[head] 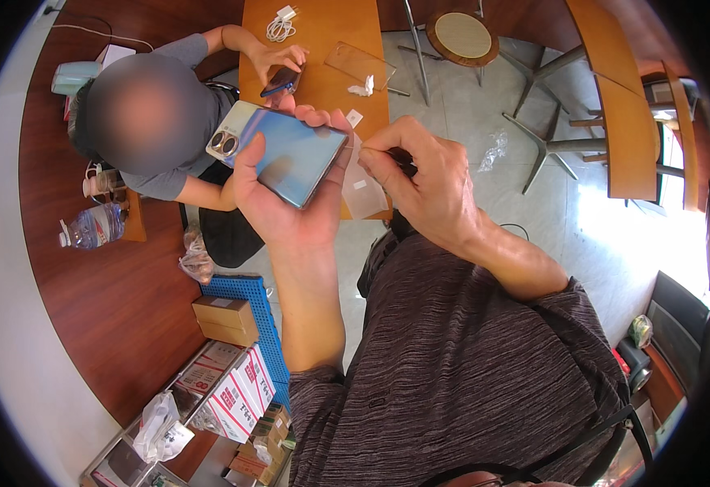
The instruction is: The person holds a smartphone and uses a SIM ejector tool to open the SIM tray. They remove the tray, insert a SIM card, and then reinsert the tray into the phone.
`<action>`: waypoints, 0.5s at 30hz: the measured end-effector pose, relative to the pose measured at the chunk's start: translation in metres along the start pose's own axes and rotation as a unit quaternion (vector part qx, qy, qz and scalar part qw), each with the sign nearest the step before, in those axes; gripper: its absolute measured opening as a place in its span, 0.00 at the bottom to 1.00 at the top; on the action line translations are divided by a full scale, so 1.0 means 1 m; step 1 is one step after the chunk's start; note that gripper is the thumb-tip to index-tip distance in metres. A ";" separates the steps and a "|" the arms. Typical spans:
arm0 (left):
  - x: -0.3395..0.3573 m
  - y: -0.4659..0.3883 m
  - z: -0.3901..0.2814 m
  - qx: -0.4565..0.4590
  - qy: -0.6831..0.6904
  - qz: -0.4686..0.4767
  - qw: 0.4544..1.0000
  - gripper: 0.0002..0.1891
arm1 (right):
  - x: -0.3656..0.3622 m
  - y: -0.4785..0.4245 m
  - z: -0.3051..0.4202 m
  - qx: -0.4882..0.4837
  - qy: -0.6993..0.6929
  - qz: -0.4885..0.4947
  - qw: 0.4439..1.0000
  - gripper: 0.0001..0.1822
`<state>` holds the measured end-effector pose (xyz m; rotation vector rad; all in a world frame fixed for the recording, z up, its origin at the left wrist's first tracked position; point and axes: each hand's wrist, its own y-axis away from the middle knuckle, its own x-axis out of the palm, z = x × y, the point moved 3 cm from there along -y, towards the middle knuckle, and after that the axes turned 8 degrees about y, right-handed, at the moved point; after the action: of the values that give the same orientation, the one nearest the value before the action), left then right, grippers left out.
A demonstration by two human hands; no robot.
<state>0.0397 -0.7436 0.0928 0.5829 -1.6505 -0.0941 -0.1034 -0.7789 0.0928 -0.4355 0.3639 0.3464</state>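
My left hand point(288, 213) holds a smartphone point(300, 161) above the table's near end. Its glossy blue back with two large camera lenses faces up, and my thumb lies along one edge. Just right of the phone's lower end is my right hand point(431, 176), with thumb and forefinger pinched together. A thin pin-like thing seems to run from that pinch to the phone's edge; it is too small to identify. Beneath my hands, a translucent sheet or sleeve point(364, 198) and a small white card point(354, 117) lie on the wooden table point(318, 30).
Across from me a seated person point(178, 122) holds another phone point(283, 82). The table also bears a clear phone case point(355, 61), crumpled tissue point(363, 87) and a white charger with cable point(282, 25). A round stool point(461, 38) stands right; cartons point(227, 319) sit lower left.
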 end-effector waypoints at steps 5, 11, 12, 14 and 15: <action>0.001 0.001 0.001 0.017 -0.039 0.015 0.999 0.22 | 0.000 0.000 -0.001 -0.022 0.021 -0.007 1.000 0.06; 0.001 0.001 0.002 0.041 -0.075 0.031 0.996 0.22 | 0.001 0.001 -0.003 -0.042 0.039 -0.010 0.998 0.06; 0.000 0.001 0.002 0.041 -0.072 0.033 0.996 0.22 | 0.000 0.001 -0.003 -0.045 0.040 -0.012 0.998 0.06; 0.001 0.002 0.003 0.041 -0.077 0.034 0.996 0.22 | 0.000 0.000 -0.003 -0.052 0.043 -0.016 0.998 0.06; 0.001 0.003 0.004 0.042 -0.083 0.033 0.995 0.22 | 0.000 0.000 -0.003 -0.054 0.043 -0.018 0.997 0.06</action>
<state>0.0354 -0.7425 0.0942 0.5972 -1.8405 -0.0262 -0.1043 -0.7800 0.0905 -0.5629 0.4224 0.3126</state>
